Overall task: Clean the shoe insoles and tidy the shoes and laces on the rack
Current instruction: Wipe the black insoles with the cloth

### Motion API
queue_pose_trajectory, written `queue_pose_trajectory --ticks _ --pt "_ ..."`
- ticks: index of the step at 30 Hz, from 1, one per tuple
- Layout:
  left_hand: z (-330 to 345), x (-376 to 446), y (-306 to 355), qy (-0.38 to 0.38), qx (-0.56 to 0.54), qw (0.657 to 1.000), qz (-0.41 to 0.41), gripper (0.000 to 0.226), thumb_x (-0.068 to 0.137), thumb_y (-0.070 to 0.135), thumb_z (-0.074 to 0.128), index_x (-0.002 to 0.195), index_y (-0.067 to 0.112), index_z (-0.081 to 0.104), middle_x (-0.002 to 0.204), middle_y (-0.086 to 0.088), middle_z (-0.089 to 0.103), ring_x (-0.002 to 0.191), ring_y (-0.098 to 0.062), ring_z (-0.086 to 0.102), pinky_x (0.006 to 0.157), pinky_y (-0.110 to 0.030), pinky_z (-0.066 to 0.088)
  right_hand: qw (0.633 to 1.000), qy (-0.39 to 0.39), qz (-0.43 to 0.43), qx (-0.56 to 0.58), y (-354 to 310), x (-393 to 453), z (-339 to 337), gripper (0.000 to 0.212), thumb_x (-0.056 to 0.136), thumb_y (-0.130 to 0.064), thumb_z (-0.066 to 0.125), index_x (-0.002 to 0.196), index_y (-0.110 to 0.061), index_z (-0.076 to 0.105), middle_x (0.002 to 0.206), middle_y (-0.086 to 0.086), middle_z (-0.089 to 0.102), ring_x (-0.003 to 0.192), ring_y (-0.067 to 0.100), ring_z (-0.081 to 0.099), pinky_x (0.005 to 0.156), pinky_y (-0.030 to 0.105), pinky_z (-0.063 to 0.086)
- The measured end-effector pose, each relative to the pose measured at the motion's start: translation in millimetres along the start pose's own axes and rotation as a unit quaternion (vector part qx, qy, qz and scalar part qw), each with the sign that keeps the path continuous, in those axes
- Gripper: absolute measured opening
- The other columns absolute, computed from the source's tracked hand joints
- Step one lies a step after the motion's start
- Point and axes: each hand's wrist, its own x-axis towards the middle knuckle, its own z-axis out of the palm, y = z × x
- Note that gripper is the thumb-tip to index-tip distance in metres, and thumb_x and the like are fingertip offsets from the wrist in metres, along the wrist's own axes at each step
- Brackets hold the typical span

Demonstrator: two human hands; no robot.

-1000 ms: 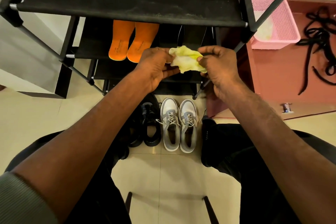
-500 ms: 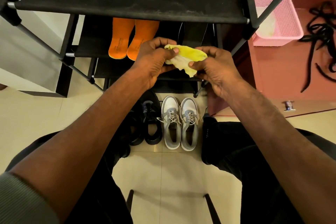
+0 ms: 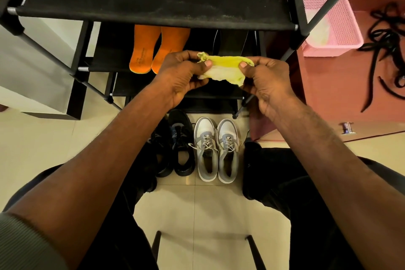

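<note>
A small yellow cloth (image 3: 223,68) is stretched between both hands in front of the black shoe rack (image 3: 153,6). My left hand (image 3: 182,76) pinches its left end and my right hand (image 3: 265,81) pinches its right end. Two orange insoles (image 3: 157,50) lie side by side on the rack's middle shelf, just left of my left hand. On the floor below stand a pair of grey-and-white sneakers (image 3: 217,149) and a pair of black shoes (image 3: 175,142), partly hidden by my left arm. Black laces (image 3: 385,46) lie loose on the red surface at the right.
A pink plastic basket (image 3: 333,22) holding a pale cloth sits to the right of the rack. A small metal doorstop (image 3: 347,127) stands on the red surface's edge. My dark-trousered knees flank the shoes, and chair legs (image 3: 252,252) show below on the tiled floor.
The hands have pulled apart, spreading the bunched yellow cloth into a flatter strip between them. They also sit slightly lower against the rack.
</note>
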Motion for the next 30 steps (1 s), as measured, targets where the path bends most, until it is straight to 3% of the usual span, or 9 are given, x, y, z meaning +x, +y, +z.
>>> queue_pose_trajectory --ticks 2,5,7,9,14,19,23,26,30 --pt "0.4 0.0 0.4 -0.014 0.008 1.0 -0.011 0.012 0.095 0.0 0.067 0.105 0.004 0.07 0.118 -0.018 0.072 0.112 -0.035 0.07 0.074 -0.032 0.062 1.0 0.003 -0.003 -0.001 0.4 -0.2 0.6 0.016 0.098 -0.002 0.067 0.087 -0.013 0.073 0.085 0.004 0.076 0.072 0.013 0.075 0.066 0.034 0.064" --pt "0.4 -1.3 1.4 -0.027 0.014 0.999 -0.015 0.019 0.097 -0.006 0.059 0.104 0.007 0.072 0.118 -0.018 0.073 0.11 -0.034 0.072 0.081 -0.039 0.064 1.0 -0.01 0.008 0.014 -1.0 1.1 0.5 0.015 0.1 -0.003 0.063 0.096 -0.013 0.074 0.093 0.004 0.077 0.081 0.015 0.077 0.064 0.032 0.062" --pt "0.0 -3.1 2.0 -0.023 0.01 1.0 -0.016 0.013 0.095 -0.004 0.064 0.099 0.006 0.071 0.115 -0.019 0.073 0.107 -0.034 0.072 0.082 -0.041 0.064 0.998 -0.045 0.018 0.03 -2.0 0.0 0.0 0.01 0.096 -0.007 0.071 0.106 -0.01 0.074 0.101 0.007 0.078 0.088 0.019 0.078 0.066 0.032 0.062" --pt "0.1 -4.4 2.6 -0.016 0.005 1.0 -0.014 0.007 0.093 0.0 0.069 0.091 0.006 0.068 0.111 -0.021 0.074 0.106 -0.035 0.073 0.08 -0.042 0.064 0.997 -0.074 0.017 0.021 -0.9 -2.3 0.6 0.023 0.089 -0.004 0.078 0.112 -0.006 0.073 0.102 0.009 0.078 0.086 0.019 0.079 0.064 0.03 0.061" --pt "-3.2 -3.2 6.0 0.022 -0.05 0.998 -0.021 0.018 0.095 -0.009 0.058 0.101 0.005 0.068 0.107 -0.018 0.073 0.103 -0.035 0.073 0.078 -0.041 0.064 1.0 -0.025 -0.006 0.002 -0.9 -4.4 2.0 0.016 0.087 0.006 0.076 0.097 -0.007 0.076 0.086 0.005 0.077 0.07 0.011 0.076 0.059 0.023 0.058" --pt "-7.1 -4.5 8.4 0.006 -0.075 0.997 -0.032 0.022 0.099 -0.007 0.052 0.1 0.009 0.069 0.112 -0.017 0.071 0.104 -0.034 0.072 0.076 -0.035 0.063 0.999 -0.036 0.004 0.023 0.0 -2.8 1.3 0.02 0.094 0.005 0.068 0.092 -0.013 0.078 0.096 0.006 0.077 0.079 0.014 0.076 0.061 0.023 0.058" --pt "-7.2 -7.1 12.8 -0.018 -0.097 0.994 -0.04 0.024 0.1 -0.007 0.047 0.102 0.007 0.067 0.127 -0.022 0.066 0.112 -0.036 0.07 0.085 -0.038 0.063 0.997 -0.059 0.004 0.049 -5.0 0.2 -3.6 0.026 0.097 0.01 0.059 0.094 -0.009 0.076 0.089 0.005 0.078 0.08 0.015 0.076 0.069 0.025 0.061" --pt "-7.9 -8.2 11.7 -0.031 -0.14 0.988 -0.054 0.025 0.097 -0.002 0.047 0.115 0.003 0.064 0.133 -0.026 0.062 0.117 -0.042 0.067 0.093 -0.047 0.06 0.993 -0.112 -0.001 0.049 -6.4 1.8 -5.7 0.029 0.095 0.014 0.055 0.098 -0.007 0.075 0.093 0.007 0.078 0.085 0.017 0.076 0.075 0.028 0.06" --pt "-12.8 -5.7 12.4 -0.086 -0.153 0.981 -0.083 0.026 0.095 0.025 0.049 0.107 0.008 0.064 0.14 -0.025 0.059 0.125 -0.045 0.061 0.102 -0.053 0.052 0.988 -0.152 -0.013 0.037 -6.7 0.5 -7.3 0.034 0.09 0.012 0.064 0.106 -0.016 0.075 0.105 0.006 0.076 0.095 0.019 0.075 0.076 0.028 0.06"
